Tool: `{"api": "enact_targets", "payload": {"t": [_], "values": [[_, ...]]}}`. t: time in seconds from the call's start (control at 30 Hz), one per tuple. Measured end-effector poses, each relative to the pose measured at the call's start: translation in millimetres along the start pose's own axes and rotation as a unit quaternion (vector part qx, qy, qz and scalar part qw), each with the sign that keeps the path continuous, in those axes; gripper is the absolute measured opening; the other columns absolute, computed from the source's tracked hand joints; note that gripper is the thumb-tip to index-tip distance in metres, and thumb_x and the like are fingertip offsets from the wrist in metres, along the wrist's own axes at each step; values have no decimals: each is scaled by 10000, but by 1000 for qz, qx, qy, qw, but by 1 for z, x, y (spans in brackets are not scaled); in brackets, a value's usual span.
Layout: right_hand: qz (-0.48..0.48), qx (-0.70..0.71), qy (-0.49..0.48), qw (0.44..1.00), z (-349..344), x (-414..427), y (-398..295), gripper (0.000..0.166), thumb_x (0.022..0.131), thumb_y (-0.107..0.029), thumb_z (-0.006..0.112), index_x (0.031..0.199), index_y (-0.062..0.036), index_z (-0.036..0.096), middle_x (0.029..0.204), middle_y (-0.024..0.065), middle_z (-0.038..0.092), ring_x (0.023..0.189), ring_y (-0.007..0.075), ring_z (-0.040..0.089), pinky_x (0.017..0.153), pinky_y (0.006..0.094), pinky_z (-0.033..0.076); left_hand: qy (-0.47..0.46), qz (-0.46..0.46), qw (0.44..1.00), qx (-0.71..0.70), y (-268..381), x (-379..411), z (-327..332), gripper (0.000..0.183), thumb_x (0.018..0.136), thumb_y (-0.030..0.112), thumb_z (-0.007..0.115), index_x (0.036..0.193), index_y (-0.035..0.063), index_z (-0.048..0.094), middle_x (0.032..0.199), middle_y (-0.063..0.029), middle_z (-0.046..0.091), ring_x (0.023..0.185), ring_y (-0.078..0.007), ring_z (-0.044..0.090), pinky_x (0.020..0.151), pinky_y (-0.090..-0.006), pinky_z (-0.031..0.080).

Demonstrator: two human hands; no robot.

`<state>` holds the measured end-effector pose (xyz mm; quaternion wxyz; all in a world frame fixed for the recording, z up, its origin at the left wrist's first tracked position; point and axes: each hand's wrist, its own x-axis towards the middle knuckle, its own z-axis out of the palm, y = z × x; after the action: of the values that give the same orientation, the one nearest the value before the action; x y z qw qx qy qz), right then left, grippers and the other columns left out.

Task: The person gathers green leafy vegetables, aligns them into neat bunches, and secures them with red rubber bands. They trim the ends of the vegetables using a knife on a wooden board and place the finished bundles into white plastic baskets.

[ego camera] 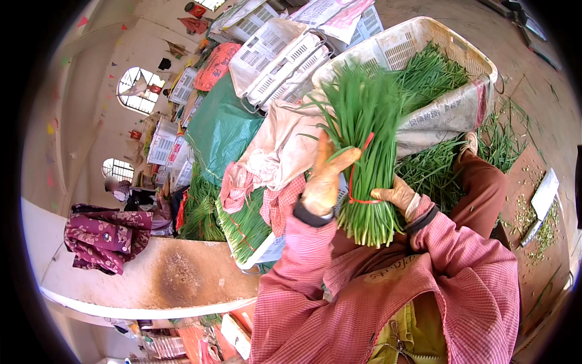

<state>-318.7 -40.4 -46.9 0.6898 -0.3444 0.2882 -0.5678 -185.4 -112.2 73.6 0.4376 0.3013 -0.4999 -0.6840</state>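
A bunch of long green leaves, seemingly garlic chives (368, 182), stands upright before me with pale cut stems downward and blurred tips. A thin red tie (351, 182) crosses its lower half, and one end sticks up. My right hand (396, 196), in a stained pale glove, grips the lower stems from the right, with the thumb across the front by the tie. On the left side, my gloved left hand (322, 182) has its fingers spread. One digit lies over the leaves and tie; whether it grips them is unclear.
Loose chives (432, 68) fill a white plastic crate (423, 29) lined with a woven sack (448, 111). A cleaver (543, 195) lies on a board (516, 204) at right. Tied bunches (245, 223) lie under cloth (286, 132). Stacked crates (282, 59) stand behind; a person (122, 189) is far left.
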Motion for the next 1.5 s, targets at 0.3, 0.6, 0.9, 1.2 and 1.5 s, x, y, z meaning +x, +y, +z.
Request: {"api": "enact_targets", "payload": {"t": [0.3, 0.6, 0.9, 1.2, 1.5], "values": [[85, 7, -169, 982, 79, -3, 59, 650, 746, -198, 704, 1300, -87, 382, 1261, 54, 440, 1138, 165, 425, 954, 310, 346, -53, -170, 977, 121, 33, -64, -79, 556, 793, 168, 650, 1257, 9, 389, 1162, -103, 524, 997, -187, 541, 855, -320, 445], [132, 2, 21, 991, 65, 0, 83, 560, 689, -239, 767, 1144, -16, 529, 1112, 57, 580, 997, 159, 520, 893, 297, 382, 109, -59, 969, 214, -37, -120, -88, 382, 812, 103, 626, 1166, 29, 505, 1082, -50, 568, 968, -155, 534, 873, -295, 423], [295, 114, 18, 949, 12, -13, 74, 470, 729, -174, 733, 1141, -45, 546, 1069, 69, 586, 1035, 216, 525, 908, 355, 401, 220, -112, 969, -33, -52, -119, -104, 296, 798, 68, 633, 1084, 45, 560, 980, -48, 615, 822, -173, 603, 719, -307, 510], [-359, -523, -71, 770, 53, -20, 3, 286, 733, 35, 540, 1001, -54, 586, 1059, 125, 590, 1081, 288, 516, 960, 377, 394, 236, -127, 961, 74, -56, -124, -113, 318, 795, 88, 648, 1097, 52, 554, 1002, -24, 602, 886, -130, 563, 809, -271, 457], [-195, -741, -166, 621, 96, -22, 61, 341, 727, -209, 520, 1045, -107, 588, 951, 15, 550, 975, 194, 498, 1045, 418, 255, 279, 11, 941, 193, -42, -131, -112, 428, 789, 56, 648, 1181, 35, 476, 1082, -41, 553, 940, -142, 535, 851, -272, 428]]}}
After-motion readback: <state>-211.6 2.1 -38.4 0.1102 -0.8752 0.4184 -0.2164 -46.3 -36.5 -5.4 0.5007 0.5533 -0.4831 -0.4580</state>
